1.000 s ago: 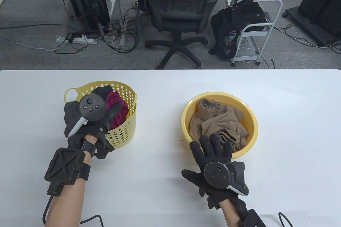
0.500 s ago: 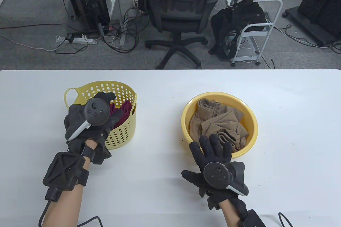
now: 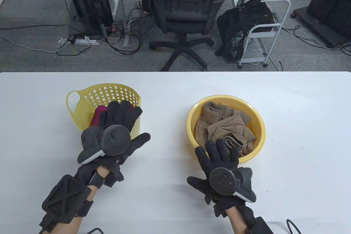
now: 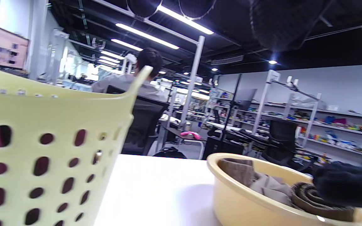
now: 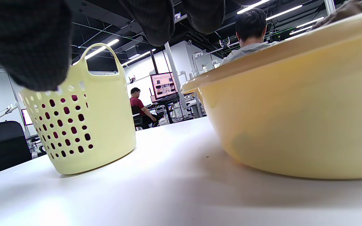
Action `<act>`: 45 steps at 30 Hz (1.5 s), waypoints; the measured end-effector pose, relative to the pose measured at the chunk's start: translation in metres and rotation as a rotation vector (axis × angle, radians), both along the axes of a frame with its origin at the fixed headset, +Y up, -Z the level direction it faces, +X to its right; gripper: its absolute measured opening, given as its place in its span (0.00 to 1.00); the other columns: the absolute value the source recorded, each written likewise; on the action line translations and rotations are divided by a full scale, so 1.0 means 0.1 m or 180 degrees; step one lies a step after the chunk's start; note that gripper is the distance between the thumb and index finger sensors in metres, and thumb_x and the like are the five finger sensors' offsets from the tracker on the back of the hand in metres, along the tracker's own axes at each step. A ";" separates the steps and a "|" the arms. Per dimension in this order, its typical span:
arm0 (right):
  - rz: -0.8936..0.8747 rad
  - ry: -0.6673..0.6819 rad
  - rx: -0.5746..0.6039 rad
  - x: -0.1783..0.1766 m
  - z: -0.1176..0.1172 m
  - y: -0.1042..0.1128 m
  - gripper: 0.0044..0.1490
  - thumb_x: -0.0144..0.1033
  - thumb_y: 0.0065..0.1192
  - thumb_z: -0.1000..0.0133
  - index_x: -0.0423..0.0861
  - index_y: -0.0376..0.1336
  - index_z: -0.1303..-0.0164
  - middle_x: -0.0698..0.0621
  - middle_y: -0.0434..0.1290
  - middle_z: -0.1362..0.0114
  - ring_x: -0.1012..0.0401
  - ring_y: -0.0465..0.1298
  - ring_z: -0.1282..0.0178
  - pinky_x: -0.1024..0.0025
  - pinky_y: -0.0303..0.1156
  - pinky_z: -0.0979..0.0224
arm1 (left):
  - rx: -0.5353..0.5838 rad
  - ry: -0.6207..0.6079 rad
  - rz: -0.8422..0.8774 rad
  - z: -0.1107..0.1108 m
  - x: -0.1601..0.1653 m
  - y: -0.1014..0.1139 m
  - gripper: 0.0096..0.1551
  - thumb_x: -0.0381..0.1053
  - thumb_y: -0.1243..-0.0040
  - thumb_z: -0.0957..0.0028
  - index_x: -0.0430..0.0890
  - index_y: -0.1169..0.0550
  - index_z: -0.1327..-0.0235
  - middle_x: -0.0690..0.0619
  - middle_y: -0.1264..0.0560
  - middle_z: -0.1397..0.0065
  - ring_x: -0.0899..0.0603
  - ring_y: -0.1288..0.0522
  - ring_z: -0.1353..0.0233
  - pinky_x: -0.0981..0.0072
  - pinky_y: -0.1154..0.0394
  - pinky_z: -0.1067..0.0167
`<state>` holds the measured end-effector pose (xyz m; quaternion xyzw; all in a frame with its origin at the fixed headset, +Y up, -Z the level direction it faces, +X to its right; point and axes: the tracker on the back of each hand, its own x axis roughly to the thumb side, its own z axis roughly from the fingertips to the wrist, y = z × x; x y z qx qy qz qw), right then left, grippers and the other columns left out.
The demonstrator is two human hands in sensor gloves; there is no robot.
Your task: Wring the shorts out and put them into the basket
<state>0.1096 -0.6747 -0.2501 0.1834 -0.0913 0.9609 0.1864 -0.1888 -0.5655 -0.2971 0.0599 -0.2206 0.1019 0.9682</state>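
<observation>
Since a second ago my left hand has lifted out of the basket, fingers spread, empty; tan shorts sit in the bowl, just beyond my right hand, its fingers straight on the rim.

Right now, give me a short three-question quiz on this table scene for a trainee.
1. True or false: the maroon shorts lie inside the perforated basket.
2. What is in the yellow basin? A) tan garment B) water only C) nothing
3. Fill in: the right hand rests on the basin's near ____.

Key: 1 true; 2 A, the tan garment; 3 rim.
</observation>
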 end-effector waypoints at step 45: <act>0.0082 0.0025 -0.0141 -0.01 0.02 -0.01 0.65 0.71 0.71 0.52 0.41 0.52 0.17 0.32 0.47 0.16 0.30 0.42 0.18 0.20 0.36 0.30 | -0.0456 -0.0411 -0.0272 0.33 0.29 -1.42 0.56 0.71 0.38 0.46 0.50 0.50 0.14 0.29 0.56 0.11 0.16 0.58 0.17 0.19 0.57 0.33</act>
